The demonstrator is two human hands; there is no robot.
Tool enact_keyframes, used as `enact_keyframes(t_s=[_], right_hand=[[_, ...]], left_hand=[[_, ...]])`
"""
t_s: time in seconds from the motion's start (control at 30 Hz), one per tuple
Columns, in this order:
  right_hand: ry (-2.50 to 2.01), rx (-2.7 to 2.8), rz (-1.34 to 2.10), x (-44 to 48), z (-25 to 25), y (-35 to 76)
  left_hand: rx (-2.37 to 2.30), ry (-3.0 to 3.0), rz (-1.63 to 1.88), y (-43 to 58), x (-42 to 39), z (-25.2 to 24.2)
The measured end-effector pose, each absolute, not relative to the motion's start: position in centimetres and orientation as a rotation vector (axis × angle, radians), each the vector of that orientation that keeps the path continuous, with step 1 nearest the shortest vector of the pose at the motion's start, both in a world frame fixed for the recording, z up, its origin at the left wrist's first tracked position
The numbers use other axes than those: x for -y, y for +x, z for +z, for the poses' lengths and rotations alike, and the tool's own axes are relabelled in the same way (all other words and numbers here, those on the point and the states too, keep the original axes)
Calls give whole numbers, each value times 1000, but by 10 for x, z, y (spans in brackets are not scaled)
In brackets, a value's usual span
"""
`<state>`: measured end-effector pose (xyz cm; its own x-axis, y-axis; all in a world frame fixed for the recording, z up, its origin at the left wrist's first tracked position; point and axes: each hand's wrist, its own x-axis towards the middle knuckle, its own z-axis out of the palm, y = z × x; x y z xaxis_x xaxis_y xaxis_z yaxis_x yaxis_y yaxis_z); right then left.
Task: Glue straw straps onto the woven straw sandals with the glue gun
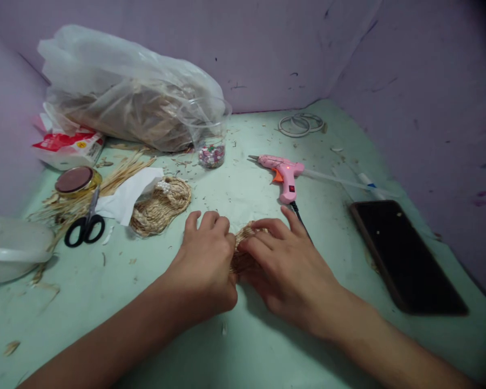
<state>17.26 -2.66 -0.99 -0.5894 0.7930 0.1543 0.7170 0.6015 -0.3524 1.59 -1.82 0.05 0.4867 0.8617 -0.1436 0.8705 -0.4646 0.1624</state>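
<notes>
My left hand (pixel 206 259) and my right hand (pixel 285 262) meet in the middle of the pale green table (pixel 243 346). Both press down with curled fingers on a small woven straw piece (pixel 243 249) that lies between them, mostly hidden under the fingers. A finished woven straw sole (pixel 161 205) with a small white ornament lies just left of the hands. A pink glue gun (pixel 284 173) with a lit red switch lies beyond my right hand, its black cord running toward it.
Black scissors (pixel 85 227), loose straw (pixel 105 181), white paper, a round tin (pixel 76 180) and a white bowl (pixel 12 248) sit left. A plastic bag of straw (pixel 129 92) and a cup of beads (pixel 211 154) stand behind. A dark phone (pixel 405 254) lies right, rings (pixel 300 124) far back.
</notes>
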Motion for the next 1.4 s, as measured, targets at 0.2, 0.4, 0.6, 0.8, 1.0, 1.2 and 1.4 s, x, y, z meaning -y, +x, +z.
enact_keyframes(t_s=[0.2,0.4,0.6,0.8,1.0,1.2,1.4], right_hand=[[-1181,2501,387,19,-1,177],[-1191,2784,435,8,-11,162],[-1204,2800,457,8,-12,161],[-1201,2805,421,11,-13,162],[-1168,2808,362,11,-17,162],[-1158,2804,344,10,-19,159],[-1136,2815,327,10,-20,160]], left_hand=[[-1483,2538,-59,15,19,1],[-1470,2545,-65,14,21,-1],[-1375,2503,-72,-12,18,17],[-1657,2283,155,-30,4,30],[-1637,2105,78,-16,-5,2],[-1687,2191,41,-8,2,-8],[-1613,2192,36,-12,3,-5]])
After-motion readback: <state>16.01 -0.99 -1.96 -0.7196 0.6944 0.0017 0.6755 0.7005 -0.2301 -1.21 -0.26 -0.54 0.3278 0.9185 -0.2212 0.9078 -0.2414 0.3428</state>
